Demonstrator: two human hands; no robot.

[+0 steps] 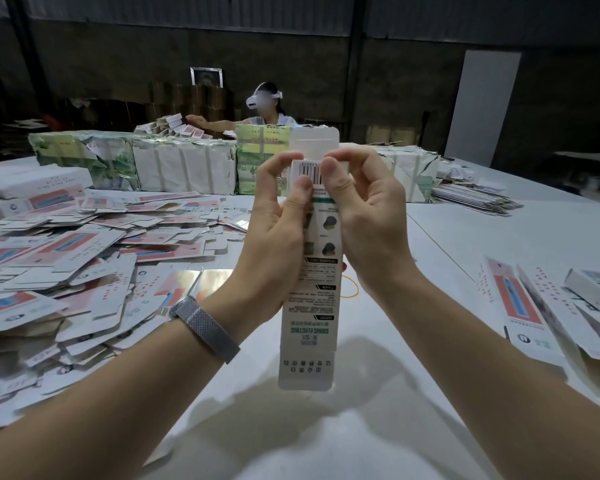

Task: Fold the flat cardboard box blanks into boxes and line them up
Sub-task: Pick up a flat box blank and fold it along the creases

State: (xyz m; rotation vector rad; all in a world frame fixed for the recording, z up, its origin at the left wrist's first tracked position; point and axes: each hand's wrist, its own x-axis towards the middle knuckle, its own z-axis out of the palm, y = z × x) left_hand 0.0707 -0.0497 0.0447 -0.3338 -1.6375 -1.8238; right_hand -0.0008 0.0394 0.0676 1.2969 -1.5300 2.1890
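You hold one tall white box (309,306) upright above the white table (465,244), in the middle of the scene, its top flap (313,142) standing open at the far end and its printed side facing you. Your left hand (278,230) grips the box's left edge, thumb pressed on the front just below the barcode. Your right hand (364,216) pinches the upper right corner, thumb on the barcode, fingers curled behind. A metal mesh band (205,329) circles your left wrist.

To the left, a heap of flat box blanks (84,251) sprawls across the table, too many to count. At the right edge lie folded boxes (548,306) side by side, at least three. A row of paper-wrapped bundles (153,164) crosses the far side, with a smaller stack of blanks (471,199) far right. Behind them a second person (257,116) in a white headset reaches toward more boxes.
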